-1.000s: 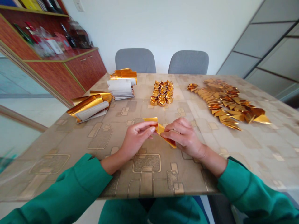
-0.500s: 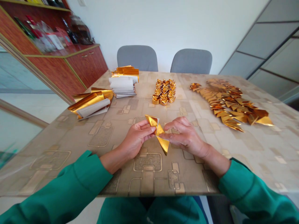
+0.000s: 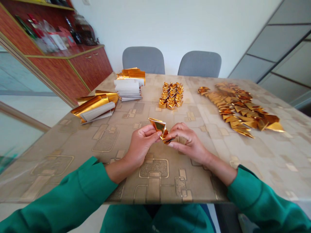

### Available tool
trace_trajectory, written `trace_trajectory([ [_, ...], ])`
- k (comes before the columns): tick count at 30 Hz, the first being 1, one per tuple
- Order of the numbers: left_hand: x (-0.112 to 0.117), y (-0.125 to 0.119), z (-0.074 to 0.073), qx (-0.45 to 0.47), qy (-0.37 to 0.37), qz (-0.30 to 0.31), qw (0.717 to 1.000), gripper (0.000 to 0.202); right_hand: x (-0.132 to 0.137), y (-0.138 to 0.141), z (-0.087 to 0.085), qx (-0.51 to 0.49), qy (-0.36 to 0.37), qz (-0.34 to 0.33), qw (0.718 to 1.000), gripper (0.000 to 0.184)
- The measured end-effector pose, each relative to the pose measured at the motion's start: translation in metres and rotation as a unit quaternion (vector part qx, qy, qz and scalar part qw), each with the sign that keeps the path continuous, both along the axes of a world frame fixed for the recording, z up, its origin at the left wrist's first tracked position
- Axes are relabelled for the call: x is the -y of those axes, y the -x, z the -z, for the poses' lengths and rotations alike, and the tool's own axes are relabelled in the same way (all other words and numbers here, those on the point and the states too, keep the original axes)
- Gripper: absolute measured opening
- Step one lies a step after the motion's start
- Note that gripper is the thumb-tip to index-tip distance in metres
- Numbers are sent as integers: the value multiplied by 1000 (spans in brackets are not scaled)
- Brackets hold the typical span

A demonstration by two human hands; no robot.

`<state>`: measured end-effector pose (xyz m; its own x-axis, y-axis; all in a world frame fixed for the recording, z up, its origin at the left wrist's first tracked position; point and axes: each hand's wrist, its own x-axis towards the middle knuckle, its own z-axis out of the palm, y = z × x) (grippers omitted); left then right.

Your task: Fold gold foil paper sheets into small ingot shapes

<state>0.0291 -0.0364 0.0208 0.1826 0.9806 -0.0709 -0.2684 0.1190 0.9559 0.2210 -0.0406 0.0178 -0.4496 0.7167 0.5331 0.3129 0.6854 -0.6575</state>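
Note:
A small folded piece of gold foil paper (image 3: 160,128) is held between both hands just above the table (image 3: 73,152). My left hand (image 3: 142,144) pinches its left side with thumb and fingers. My right hand (image 3: 188,142) pinches its lower right end, fingers curled together. Both arms wear green sleeves. Beyond the hands lies a tight cluster of finished gold folded shapes (image 3: 170,95). To the right spreads a long row of flat gold folded triangles (image 3: 239,108).
Two stacks of gold and white foil sheets (image 3: 96,105) (image 3: 129,84) lie at the left of the table. Two grey chairs (image 3: 143,60) (image 3: 199,63) stand at the far edge. A red-brown cabinet (image 3: 73,69) with bottles is at the left wall.
The lower flap of the gold paper, hanging down half a second ago, is now folded up under my right fingers. Both hands have drawn a little closer together.

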Motion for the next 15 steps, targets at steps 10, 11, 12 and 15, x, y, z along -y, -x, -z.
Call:
trace_trajectory([
  [10, 4, -1, 3, 31, 0, 2, 1000, 25, 4, 10, 1, -120, 178, 91, 972, 25],
  [11, 4, -2, 3, 25, -2, 3, 1000, 25, 4, 10, 2, -114, 186, 99, 971, 26],
  [12, 4, -2, 3, 18, -4, 4, 1000, 26, 3, 10, 3, -107, 192, 105, 970, 26],
  [15, 5, -3, 4, -4, -11, 17, 1000, 25, 3, 8, 4, -80, 195, 111, 971, 26],
])
